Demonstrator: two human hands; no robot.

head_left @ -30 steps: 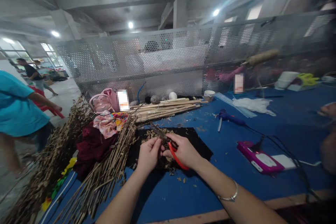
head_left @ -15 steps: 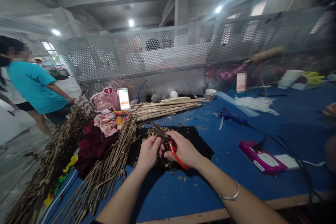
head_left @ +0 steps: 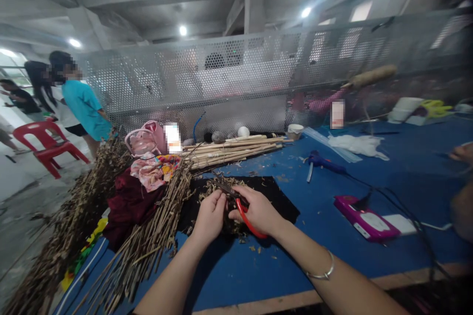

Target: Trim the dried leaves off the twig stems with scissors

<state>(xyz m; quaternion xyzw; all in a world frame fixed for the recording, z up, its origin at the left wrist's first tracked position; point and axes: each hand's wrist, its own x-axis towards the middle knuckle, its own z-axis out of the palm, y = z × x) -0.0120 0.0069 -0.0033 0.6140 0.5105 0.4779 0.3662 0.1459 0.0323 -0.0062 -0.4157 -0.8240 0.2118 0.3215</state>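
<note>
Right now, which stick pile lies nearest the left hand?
The thin brown stalks just beside the left hand; the pale thick sticks lie farther back, and the dark twigs farther left.

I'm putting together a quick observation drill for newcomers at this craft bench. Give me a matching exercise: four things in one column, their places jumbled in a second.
Things
1. red-handled scissors
2. blue glue gun
3. red plastic chair
4. silver bangle

Places
A. on the floor, far left
B. around the right wrist
C. held in the right hand
D. lying on the blue table, right of the black cloth

Pairs: 1-C, 2-D, 3-A, 4-B
</note>
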